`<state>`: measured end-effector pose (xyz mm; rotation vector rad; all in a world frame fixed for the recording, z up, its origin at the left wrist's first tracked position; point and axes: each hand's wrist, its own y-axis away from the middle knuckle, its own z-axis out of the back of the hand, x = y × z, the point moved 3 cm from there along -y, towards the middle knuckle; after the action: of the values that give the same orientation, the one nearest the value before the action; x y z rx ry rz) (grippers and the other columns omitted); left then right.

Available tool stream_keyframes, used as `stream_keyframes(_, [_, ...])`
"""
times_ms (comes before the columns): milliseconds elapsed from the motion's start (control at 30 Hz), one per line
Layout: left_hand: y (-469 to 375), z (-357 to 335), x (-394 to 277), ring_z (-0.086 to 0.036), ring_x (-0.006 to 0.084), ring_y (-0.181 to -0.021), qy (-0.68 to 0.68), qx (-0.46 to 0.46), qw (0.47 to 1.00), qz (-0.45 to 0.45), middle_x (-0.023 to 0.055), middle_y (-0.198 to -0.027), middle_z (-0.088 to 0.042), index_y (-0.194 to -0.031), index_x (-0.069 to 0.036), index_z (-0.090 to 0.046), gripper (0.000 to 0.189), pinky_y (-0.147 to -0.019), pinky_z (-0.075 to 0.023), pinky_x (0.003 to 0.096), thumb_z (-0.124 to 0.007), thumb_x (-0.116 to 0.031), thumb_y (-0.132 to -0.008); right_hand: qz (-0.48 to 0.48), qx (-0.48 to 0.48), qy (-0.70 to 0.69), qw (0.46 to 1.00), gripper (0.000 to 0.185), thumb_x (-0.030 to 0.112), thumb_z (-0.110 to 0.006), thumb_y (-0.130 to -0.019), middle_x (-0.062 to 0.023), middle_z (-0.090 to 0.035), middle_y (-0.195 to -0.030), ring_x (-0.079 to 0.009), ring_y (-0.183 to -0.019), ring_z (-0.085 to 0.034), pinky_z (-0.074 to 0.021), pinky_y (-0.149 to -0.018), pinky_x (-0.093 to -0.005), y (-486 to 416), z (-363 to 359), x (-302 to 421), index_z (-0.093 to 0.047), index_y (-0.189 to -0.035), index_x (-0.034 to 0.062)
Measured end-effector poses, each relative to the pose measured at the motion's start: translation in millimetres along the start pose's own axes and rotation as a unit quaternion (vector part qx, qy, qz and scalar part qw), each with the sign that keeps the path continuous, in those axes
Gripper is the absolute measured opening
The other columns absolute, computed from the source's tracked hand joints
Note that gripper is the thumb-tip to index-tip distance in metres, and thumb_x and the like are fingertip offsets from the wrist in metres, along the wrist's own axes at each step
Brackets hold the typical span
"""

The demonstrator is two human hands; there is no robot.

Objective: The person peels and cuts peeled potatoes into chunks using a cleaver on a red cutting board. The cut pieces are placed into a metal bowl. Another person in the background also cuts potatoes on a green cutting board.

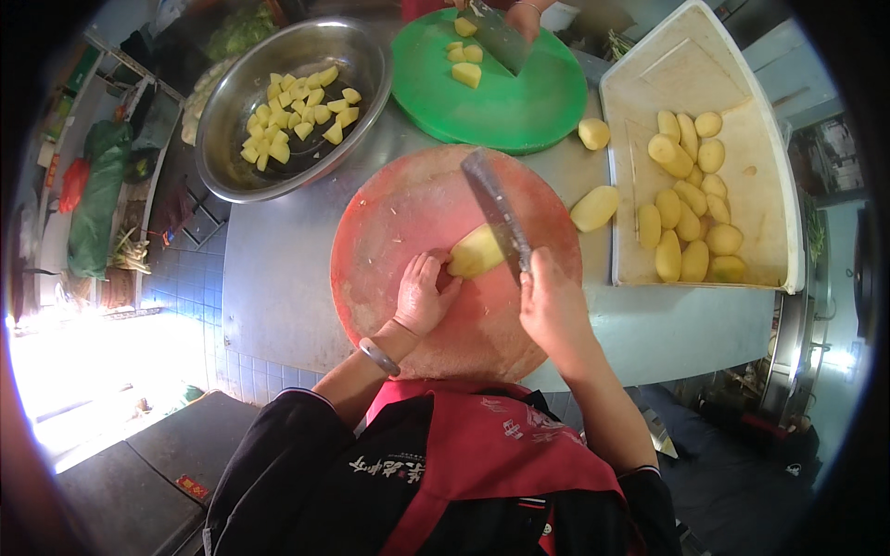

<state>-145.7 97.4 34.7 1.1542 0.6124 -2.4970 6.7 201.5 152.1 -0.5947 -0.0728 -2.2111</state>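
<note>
A peeled potato (477, 251) lies on the round red cutting board (389, 201) before me. My left hand (425, 292) is at the potato's left end, its fingertips against it. My right hand (553, 295) is closed round the handle of a cleaver (495, 208), whose blade stands nearly on edge at the potato's right end. Whether the blade touches the potato I cannot tell. Two more peeled potatoes, one (595, 208) beside the board and one (594, 133) farther back, rest on the metal table.
A steel basin (212, 149) of potato chunks stands back left. Behind my board, a co-worker's hand (525, 19) is by a cleaver (497, 38) over a green cutting board (487, 118) with potato pieces. A white bin (765, 187) at right holds several peeled potatoes (669, 256).
</note>
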Motion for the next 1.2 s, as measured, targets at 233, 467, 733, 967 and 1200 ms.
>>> stream_keyframes(233, [2.6,0.1,0.2,-0.057,0.0357,-0.097,-0.008,-0.021,0.999,-0.028,0.0158,-0.104,-0.060,-0.103,-0.002,-0.055,0.037,-0.086,-0.0468,0.0423,-0.072,-0.006,-0.070,-0.052,0.134,0.043,0.989,0.040,0.001,-0.056,-0.077,-0.0236,-0.061,-0.082,-0.0397,-0.067,-0.064,-0.0530,-0.058,-0.0476,12.5,-44.3,-16.8,-0.043,-0.115,-0.0014])
stream_keyframes(467, [2.4,-1.0,4.4,-0.057,0.0362,-0.097,-0.002,0.005,1.000,-0.005,0.0159,-0.104,-0.060,-0.104,-0.002,-0.055,0.038,-0.086,-0.0467,0.0421,-0.072,-0.006,-0.070,-0.044,0.126,0.013,0.991,0.032,0.003,-0.055,-0.080,-0.0211,-0.060,-0.085,-0.0401,-0.067,-0.063,-0.0515,-0.057,-0.0482,19.5,-18.6,15.5,-0.043,-0.110,-0.0006])
stream_keyframes(733, [1.7,-3.3,2.5,-0.056,0.0361,-0.098,-0.017,0.010,1.000,-0.010,0.0167,-0.104,-0.059,-0.107,-0.001,-0.053,0.044,-0.088,-0.0452,0.0434,-0.073,-0.009,-0.069,-0.007,0.111,0.010,0.994,0.033,0.004,-0.059,-0.079,-0.0211,-0.060,-0.082,-0.0384,-0.064,-0.062,-0.0515,-0.057,-0.0468,29.7,-42.1,9.1,-0.045,-0.109,0.0020])
stream_keyframes(967, [-26.6,-23.6,-31.9,-0.047,0.0356,-0.114,-0.119,0.024,0.992,0.032,0.0185,-0.123,-0.048,-0.129,-0.003,-0.041,0.080,-0.096,-0.0387,0.0475,-0.079,-0.028,-0.063,-0.180,-0.026,-0.171,0.968,0.019,0.010,-0.055,-0.091,-0.0276,-0.058,-0.081,-0.0502,-0.072,-0.056,-0.0437,-0.059,-0.0544,59.4,8.4,-31.9,-0.042,-0.101,0.0018])
stream_keyframes(1200, [-53.6,-46.3,-27.3,-0.051,0.0320,-0.110,-0.134,0.061,0.989,-0.020,0.0119,-0.118,-0.055,-0.118,-0.006,-0.054,0.063,-0.095,-0.0401,0.0465,-0.077,-0.032,-0.065,-0.355,-0.035,-0.222,0.907,0.027,0.007,-0.056,-0.090,-0.0255,-0.065,-0.088,-0.0443,-0.084,-0.063,-0.0496,-0.069,-0.0435,103.0,15.9,-66.6,-0.047,-0.114,0.0008])
